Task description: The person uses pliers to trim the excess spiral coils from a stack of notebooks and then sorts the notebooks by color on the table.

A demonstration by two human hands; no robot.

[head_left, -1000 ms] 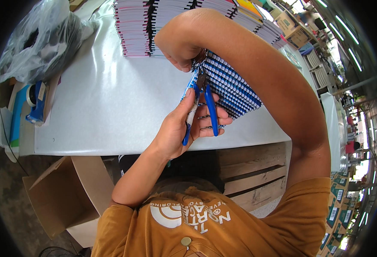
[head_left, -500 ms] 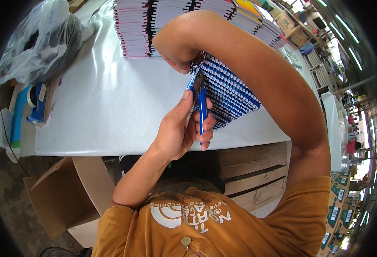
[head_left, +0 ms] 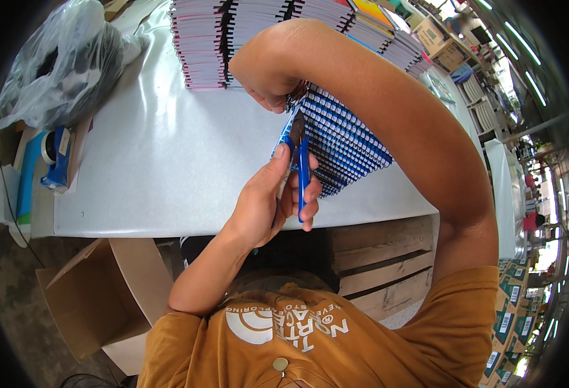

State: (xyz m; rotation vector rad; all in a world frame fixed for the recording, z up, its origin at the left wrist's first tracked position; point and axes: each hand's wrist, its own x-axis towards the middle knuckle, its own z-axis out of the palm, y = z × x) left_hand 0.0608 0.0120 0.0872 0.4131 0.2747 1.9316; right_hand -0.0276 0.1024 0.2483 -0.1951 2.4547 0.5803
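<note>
Head view: right hand (head_left: 265, 72) partly hidden.

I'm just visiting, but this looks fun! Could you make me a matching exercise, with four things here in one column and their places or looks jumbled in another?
Things
1. Pliers
2. Clear plastic bag
3. Cardboard box
4. Tape dispenser

Places and looks
A. Open, below the near edge of the table
B. Blue, with a pale roll in it
C. In the left hand
D. See-through, at the picture's upper left

Pairs: 1-C, 2-D, 3-A, 4-B
</note>
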